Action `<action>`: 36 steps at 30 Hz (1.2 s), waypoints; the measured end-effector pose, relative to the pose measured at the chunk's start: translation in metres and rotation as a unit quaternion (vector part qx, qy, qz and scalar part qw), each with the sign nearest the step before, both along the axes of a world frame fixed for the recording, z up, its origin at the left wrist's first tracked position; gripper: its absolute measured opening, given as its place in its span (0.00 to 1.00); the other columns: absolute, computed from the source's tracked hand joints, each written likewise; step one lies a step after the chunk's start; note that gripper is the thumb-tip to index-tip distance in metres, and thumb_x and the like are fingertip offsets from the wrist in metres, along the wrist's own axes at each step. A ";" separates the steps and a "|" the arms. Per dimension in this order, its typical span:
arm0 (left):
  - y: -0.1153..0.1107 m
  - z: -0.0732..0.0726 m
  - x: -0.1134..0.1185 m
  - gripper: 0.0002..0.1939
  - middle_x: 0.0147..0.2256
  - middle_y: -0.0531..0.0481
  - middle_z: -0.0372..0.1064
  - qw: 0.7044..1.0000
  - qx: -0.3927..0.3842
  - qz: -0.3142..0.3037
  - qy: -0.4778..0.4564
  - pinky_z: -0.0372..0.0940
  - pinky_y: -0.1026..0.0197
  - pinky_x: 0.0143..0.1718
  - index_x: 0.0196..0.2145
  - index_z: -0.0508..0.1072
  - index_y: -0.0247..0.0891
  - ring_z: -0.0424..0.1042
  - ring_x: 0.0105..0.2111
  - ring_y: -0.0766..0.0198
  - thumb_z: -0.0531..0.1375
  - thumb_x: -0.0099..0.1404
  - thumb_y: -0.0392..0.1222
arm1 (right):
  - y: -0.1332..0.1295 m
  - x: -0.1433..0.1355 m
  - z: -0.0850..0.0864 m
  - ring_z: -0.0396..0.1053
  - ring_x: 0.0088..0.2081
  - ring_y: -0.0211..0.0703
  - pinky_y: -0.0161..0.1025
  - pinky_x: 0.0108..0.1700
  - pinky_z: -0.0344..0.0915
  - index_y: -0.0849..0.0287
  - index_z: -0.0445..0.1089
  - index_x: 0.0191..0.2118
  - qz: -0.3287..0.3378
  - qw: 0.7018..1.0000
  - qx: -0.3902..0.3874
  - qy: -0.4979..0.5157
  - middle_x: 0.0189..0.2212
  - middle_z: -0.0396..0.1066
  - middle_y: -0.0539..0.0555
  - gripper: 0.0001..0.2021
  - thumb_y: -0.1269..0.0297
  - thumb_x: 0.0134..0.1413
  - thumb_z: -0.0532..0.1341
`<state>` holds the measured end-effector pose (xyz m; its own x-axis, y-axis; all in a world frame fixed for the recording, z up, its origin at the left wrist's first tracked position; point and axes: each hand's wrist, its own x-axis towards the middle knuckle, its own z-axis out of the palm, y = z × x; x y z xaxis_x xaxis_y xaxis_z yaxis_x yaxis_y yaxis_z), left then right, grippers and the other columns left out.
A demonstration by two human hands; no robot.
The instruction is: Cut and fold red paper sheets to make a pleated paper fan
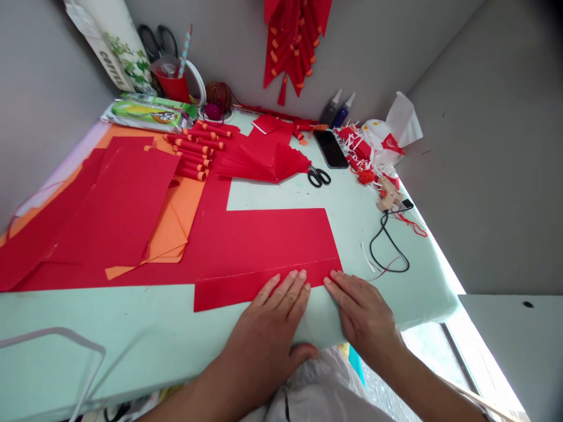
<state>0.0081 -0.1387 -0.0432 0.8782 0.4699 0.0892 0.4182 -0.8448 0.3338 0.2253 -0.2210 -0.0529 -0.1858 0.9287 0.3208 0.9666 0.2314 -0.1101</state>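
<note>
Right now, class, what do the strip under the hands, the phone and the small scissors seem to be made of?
Red strip: probably thin card, matt, with a pale crease line.
Phone: glass-fronted by its glossy black face.
Small scissors: likely plastic handles, smooth and black; blade material unclear.

Shows a pale green tabletop [136, 334], bearing red paper [268, 237] from left edge to middle, phone [331, 149] toward back edge, black cord [408, 262] near right edge.

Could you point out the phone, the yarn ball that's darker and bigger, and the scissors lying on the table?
Phone [331, 150]: head view, middle of its screen.
Yarn ball [219, 94]: head view, its front.
Scissors [315, 176]: head view, left handle loop.
</note>
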 end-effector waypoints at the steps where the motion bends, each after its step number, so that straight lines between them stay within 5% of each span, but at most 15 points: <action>1: 0.000 0.001 0.000 0.40 0.65 0.38 0.55 1.000 -0.001 0.000 0.000 0.50 0.49 0.64 0.63 0.59 0.31 0.54 0.65 0.52 0.56 0.63 0.62 | 0.000 -0.001 0.000 0.71 0.53 0.50 0.53 0.55 0.67 0.63 0.70 0.54 0.001 1.000 -0.003 -0.004 0.50 0.74 0.62 0.19 0.79 0.61 0.52; 19: -0.002 0.000 -0.009 0.43 0.64 0.36 0.55 1.000 0.030 -0.001 0.007 0.49 0.51 0.63 0.63 0.59 0.29 0.54 0.65 0.51 0.49 0.64 0.67 | 0.000 -0.024 0.001 0.70 0.49 0.53 0.53 0.53 0.66 0.66 0.71 0.52 0.010 0.999 -0.009 -0.050 0.47 0.75 0.63 0.19 0.79 0.60 0.50; 36: -0.002 0.006 -0.023 0.46 0.67 0.39 0.51 0.998 -0.055 0.022 0.014 0.51 0.49 0.64 0.66 0.52 0.35 0.49 0.66 0.53 0.62 0.58 0.59 | -0.002 -0.022 0.002 0.71 0.49 0.53 0.51 0.50 0.69 0.67 0.70 0.53 0.016 0.998 -0.014 -0.062 0.47 0.75 0.64 0.19 0.79 0.62 0.50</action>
